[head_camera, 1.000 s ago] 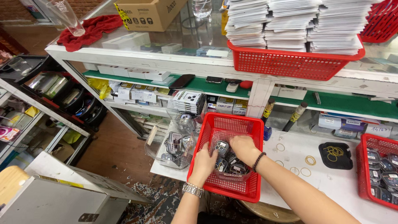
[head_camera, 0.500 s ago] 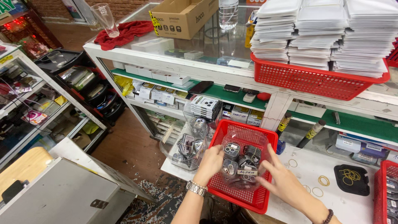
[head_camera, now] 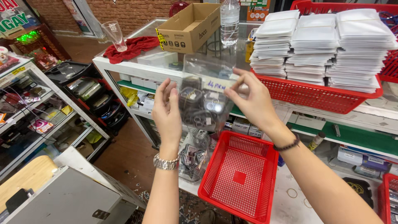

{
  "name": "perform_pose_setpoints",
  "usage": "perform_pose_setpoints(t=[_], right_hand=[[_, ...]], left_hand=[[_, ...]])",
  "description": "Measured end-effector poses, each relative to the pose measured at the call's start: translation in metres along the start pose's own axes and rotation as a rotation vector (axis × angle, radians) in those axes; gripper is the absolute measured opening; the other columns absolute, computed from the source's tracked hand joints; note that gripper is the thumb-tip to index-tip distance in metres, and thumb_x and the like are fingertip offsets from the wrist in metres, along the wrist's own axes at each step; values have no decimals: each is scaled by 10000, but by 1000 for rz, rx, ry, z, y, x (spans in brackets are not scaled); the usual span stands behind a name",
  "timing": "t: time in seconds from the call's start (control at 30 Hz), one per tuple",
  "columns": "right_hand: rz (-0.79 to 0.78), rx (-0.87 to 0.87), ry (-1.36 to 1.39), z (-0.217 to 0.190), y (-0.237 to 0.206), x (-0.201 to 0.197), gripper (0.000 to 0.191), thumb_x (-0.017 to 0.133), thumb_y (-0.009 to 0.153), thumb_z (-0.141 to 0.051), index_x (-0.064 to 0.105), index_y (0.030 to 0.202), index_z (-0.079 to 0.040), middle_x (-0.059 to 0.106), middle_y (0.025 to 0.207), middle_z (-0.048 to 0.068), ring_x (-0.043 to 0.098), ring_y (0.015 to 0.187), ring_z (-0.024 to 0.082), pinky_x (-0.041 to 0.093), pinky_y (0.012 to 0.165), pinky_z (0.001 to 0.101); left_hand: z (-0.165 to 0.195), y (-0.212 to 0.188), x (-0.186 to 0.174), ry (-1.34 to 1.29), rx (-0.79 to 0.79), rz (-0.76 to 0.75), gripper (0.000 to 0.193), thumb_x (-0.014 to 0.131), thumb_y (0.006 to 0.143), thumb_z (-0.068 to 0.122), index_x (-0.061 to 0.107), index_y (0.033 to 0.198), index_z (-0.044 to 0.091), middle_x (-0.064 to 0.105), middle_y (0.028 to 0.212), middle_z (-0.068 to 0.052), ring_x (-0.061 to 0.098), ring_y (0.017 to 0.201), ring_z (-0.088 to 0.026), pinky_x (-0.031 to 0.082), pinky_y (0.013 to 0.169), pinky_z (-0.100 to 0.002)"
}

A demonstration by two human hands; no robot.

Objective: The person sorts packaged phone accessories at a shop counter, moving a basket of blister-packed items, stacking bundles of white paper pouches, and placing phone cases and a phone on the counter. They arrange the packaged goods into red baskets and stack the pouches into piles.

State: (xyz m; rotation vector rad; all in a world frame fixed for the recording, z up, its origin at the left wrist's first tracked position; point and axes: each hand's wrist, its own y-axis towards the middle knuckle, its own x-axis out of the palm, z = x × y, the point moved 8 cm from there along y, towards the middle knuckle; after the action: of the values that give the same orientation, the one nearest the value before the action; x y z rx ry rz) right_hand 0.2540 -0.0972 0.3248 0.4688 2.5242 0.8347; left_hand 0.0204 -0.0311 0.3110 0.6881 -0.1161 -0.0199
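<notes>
A white two-tier shelf unit with a glass top (head_camera: 124, 66) fills the background, carrying a large red plastic mesh basket (head_camera: 319, 93) stacked with flat white packets, an open brown cardboard box (head_camera: 190, 27), a clear plastic water bottle (head_camera: 229, 20), a crumpled red cloth (head_camera: 132, 46) and a clear drinking glass (head_camera: 114, 35). Below, on the white worktop (head_camera: 290, 203), sits an emptied red plastic mesh tray (head_camera: 240, 178) with another clear bag of small parts (head_camera: 192, 155) just beside it. Held up between both hands, above that tray and in front of the shelf edge, is a clear soft plastic bag of small dark and metallic camera-lens parts (head_camera: 203, 103). The left hand (head_camera: 168, 110) steadies its side with the fingers (head_camera: 163, 89) loosely spread against the film; the right hand (head_camera: 253, 97) pinches the top corner near a pale label. The bag looks limp and slippery, bottom-heavy with loose pieces, so a grip at the upper corners plus support below seems safest. Open room lies straight down over the tray; the shelf edge and the basket crowd the far side.
</notes>
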Motion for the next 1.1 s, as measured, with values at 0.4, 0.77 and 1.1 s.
perform_pose_setpoints(t=[0.4,0.77,1.1], right_hand=[[159,18,-528,76,101,44,241,797,875,-210,618,914,-53,527,1493,153,707,947,372,549,818,480],[-78,-34,-305,123,-2,50,228,663,974,-146,627,1182,-61,735,1004,161,747,929,309,588,804,400],[-484,609,-241,236,-205,-35,239,618,888,-262,686,919,-35,785,850,111,758,745,221,591,691,367]], left_hand=[[-169,26,92,359,2,-460,750,622,978,189,267,1628,75,173,1708,-224,186,1551,-411,222,1243,-444],[-199,-30,84,339,-177,-435,384,587,965,232,640,1310,71,698,1303,-144,680,1125,-292,540,917,-384],[-156,-201,188,67,-393,-750,284,590,975,178,705,1185,24,785,1081,-148,768,1018,-230,583,873,-338]])
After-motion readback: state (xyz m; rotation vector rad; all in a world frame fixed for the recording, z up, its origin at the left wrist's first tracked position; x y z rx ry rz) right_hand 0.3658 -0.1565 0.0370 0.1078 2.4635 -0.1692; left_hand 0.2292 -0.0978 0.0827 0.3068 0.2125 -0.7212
